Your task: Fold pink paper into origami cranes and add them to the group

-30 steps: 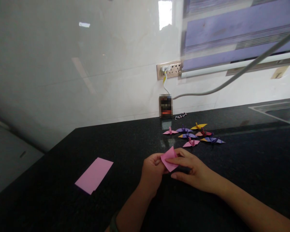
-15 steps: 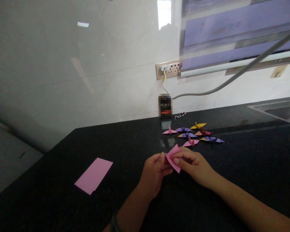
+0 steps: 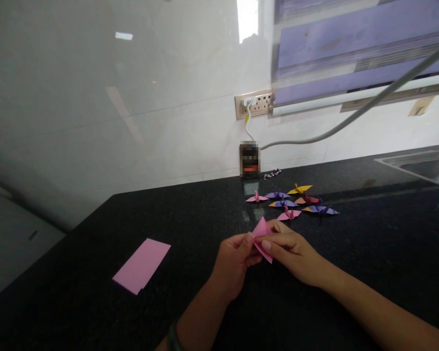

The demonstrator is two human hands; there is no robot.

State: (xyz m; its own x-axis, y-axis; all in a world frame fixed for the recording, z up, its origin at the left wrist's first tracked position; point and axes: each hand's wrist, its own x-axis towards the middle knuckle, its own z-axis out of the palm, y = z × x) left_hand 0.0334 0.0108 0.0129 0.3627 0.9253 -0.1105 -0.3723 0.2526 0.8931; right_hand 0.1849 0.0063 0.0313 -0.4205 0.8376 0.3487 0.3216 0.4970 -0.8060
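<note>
A small folded piece of pink paper (image 3: pixel 262 228) is held between both hands above the dark countertop. My left hand (image 3: pixel 234 259) pinches its left corner between thumb and fingers. From the other side, my right hand (image 3: pixel 291 251) grips it with thumb and index finger laid across its face, hiding part of the folds. Just beyond the hands sit several folded paper cranes, among them a pink crane (image 3: pixel 289 213), a yellow crane (image 3: pixel 300 189) and a purple crane (image 3: pixel 320 210). To the left lies a stack of pink paper sheets (image 3: pixel 142 265).
Against the wall stands a small dark box, blurred out (image 3: pixel 249 160), with a beaded string (image 3: pixel 272 174) beside it. A white plug sits in the wall socket (image 3: pixel 254 104). A grey cable (image 3: pixel 336 131) runs up to the right. At the far right is a metal-rimmed sink or hob (image 3: pixel 417 165).
The pink paper has tilted slightly, and its upper tip now stands a little further left. The right fingers have shifted slightly left, closer to the left thumb.
</note>
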